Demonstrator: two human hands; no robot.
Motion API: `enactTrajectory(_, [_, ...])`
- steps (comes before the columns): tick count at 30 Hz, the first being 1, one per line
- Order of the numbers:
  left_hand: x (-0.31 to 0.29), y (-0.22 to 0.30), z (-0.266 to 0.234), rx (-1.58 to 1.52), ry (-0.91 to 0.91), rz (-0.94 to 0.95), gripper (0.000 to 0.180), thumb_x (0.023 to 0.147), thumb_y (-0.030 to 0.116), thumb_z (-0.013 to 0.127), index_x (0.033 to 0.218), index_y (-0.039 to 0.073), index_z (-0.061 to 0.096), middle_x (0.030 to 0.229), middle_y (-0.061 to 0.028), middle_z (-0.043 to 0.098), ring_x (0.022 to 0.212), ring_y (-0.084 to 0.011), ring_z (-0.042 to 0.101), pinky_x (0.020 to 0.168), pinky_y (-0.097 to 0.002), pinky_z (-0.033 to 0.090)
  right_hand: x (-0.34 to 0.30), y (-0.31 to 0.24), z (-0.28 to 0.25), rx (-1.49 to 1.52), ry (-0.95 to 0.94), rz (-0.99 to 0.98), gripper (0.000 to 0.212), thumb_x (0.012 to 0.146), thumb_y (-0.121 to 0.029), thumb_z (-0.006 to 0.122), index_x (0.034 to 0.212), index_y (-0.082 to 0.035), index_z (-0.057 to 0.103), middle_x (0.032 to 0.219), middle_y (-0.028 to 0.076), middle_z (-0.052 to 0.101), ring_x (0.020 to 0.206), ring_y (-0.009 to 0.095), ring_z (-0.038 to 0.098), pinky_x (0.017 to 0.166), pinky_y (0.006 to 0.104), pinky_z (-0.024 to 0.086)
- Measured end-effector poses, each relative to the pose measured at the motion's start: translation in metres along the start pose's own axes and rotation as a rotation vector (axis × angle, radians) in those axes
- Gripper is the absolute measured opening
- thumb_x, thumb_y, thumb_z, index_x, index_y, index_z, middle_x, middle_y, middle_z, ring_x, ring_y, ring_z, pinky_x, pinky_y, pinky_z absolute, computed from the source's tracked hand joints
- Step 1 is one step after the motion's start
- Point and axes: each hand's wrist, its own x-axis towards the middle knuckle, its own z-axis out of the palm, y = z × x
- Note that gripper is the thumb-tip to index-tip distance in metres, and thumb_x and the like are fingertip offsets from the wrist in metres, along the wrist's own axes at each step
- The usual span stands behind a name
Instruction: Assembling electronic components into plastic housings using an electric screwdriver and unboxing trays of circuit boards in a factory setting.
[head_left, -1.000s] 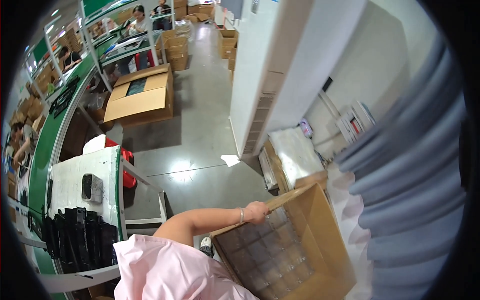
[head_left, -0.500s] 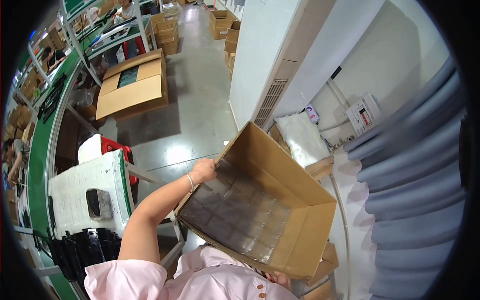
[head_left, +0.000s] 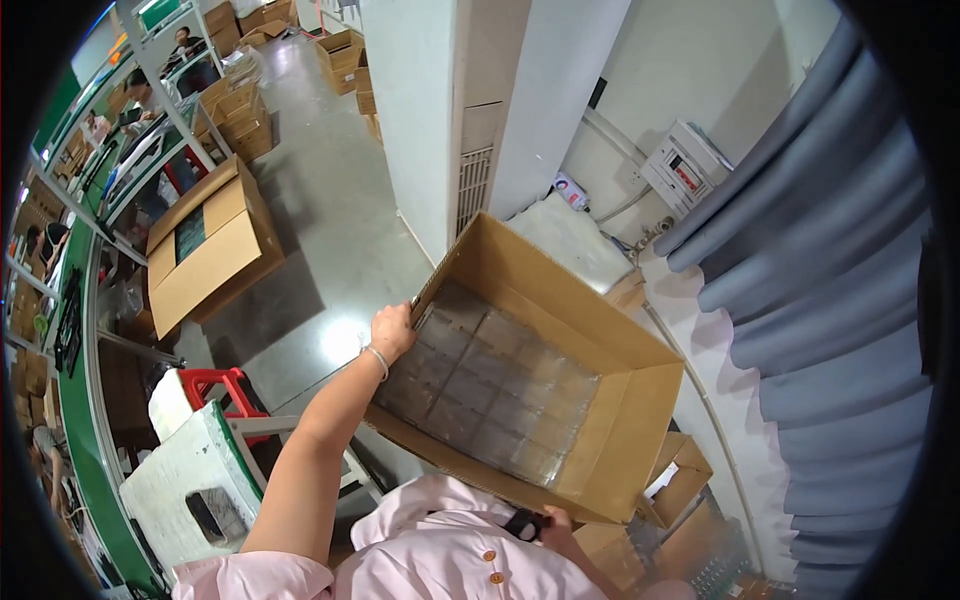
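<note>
I hold a large open cardboard box (head_left: 625, 420) tilted in front of my body. Rows of flat, clear plastic pieces (head_left: 500, 400) lie across its bottom; their exact kind is hard to make out. My left hand (head_left: 392, 330) is closed over the upper edge of the box's left side, a bracelet at the wrist. Under the near side, my right hand (head_left: 556, 526) is closed against the lower edge, its fingers partly hidden by the cardboard. A dark band shows beside that hand.
A flapped carton (head_left: 225, 250) stands on the floor at left. Nearer are a white-topped table (head_left: 165, 480) and red stool (head_left: 225, 385). A wall pillar (head_left: 425, 120), a padded white package (head_left: 570, 240) and blue-grey curtain (head_left: 830, 300) border the right. More cartons (head_left: 685, 475) sit below.
The surroundings have swung left in view as I turned right. Both hands keep their hold on the box, and more of my right hand and wrist now shows.
</note>
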Motion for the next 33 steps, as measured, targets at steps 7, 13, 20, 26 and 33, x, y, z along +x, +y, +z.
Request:
enactTrajectory(7, [0.029,-0.03,0.06,-0.067,-0.046,0.003,0.027,0.064,0.0,0.053,0.091,0.004,0.048,0.076,-0.0213,0.059,0.076,-0.0394,0.057,0.068,-0.0452,0.047,-0.012,0.023,0.049,0.189,0.122,-0.099,0.027,0.07,0.003,0.049,0.096,-0.002,0.05,0.099,0.013,0.054,0.092,0.031,0.054,0.085,0.0441,0.046])
enactTrajectory(13, [0.073,-0.051,0.057,-0.102,-0.096,0.085,0.025,0.067,0.001,0.051,0.091,0.006,0.047,0.078,-0.021,0.059,0.076,-0.0391,0.057,0.068,-0.0456,0.046,0.01,0.067,0.054,0.286,0.066,-0.081,0.023,0.071,0.005,0.053,0.093,-0.004,0.056,0.09,0.01,0.059,0.087,0.017,0.056,0.076,0.0301,0.047])
enactTrajectory(20, [0.092,-0.12,-0.005,-0.362,-0.213,0.29,0.04,0.07,0.004,0.05,0.109,0.01,0.046,0.094,-0.0193,0.058,0.085,-0.0358,0.056,0.075,-0.0431,0.045,0.012,0.114,0.216,0.005,0.289,0.049,0.046,0.08,-0.031,0.054,0.108,0.004,0.049,0.108,0.021,0.052,0.097,0.031,0.055,0.084,0.0386,0.044])
enactTrajectory(26, [0.039,-0.306,0.007,-0.329,-0.526,0.154,0.037,0.07,0.01,0.054,0.107,0.005,0.052,0.1,-0.0162,0.058,0.088,-0.0321,0.056,0.077,-0.0378,0.046,0.024,0.098,0.412,-1.482,-0.268,-0.572,0.033,0.084,-0.031,0.047,0.098,-0.003,0.058,0.085,0.009,0.062,0.069,0.017,0.06,0.058,0.0265,0.047])
enactTrajectory(33, [-0.066,-0.485,-0.019,-0.305,-0.474,-0.591,0.031,0.067,0.02,0.063,0.094,0.008,0.06,0.083,-0.0133,0.063,0.083,-0.0283,0.06,0.076,-0.0359,0.047,0.08,0.084,0.519,-1.541,-0.272,-0.574,0.027,0.086,-0.027,0.047,0.074,-0.007,0.06,0.059,0.003,0.058,0.048,0.012,0.053,0.042,0.0264,0.041])
